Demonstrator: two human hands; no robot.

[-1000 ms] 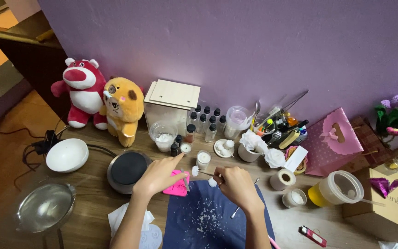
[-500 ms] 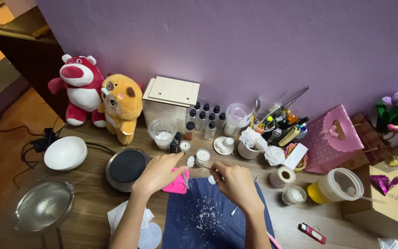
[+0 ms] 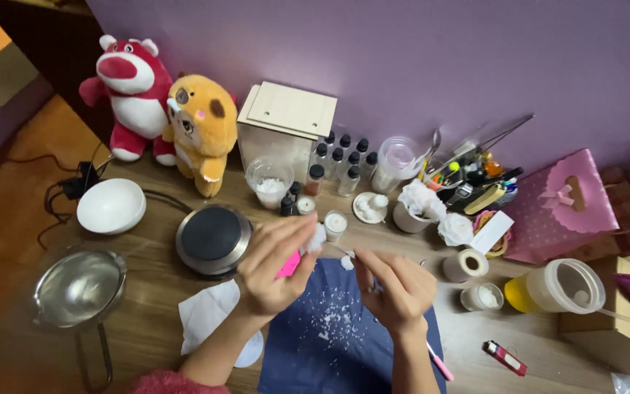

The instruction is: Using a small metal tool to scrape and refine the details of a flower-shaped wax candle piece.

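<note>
At frame centre, my left hand (image 3: 275, 266) pinches a small white wax piece (image 3: 317, 237) against a pink mould (image 3: 289, 264). My right hand (image 3: 395, 284) is closed on a thin pick (image 3: 338, 250), whose long axis runs left-right with its tip towards the wax. I judge short, light scrapes best, kept above the blue cloth (image 3: 344, 350) so flakes land there. The hotplate (image 3: 213, 237) sits to the left on the worktop (image 3: 147, 321).

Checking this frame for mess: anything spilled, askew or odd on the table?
Yes. White crumbs are scattered over the dark blue cloth under both hands, below the white lump pinched in the left hand. The right hand picks at it. Nothing looks tipped or broken.
</note>
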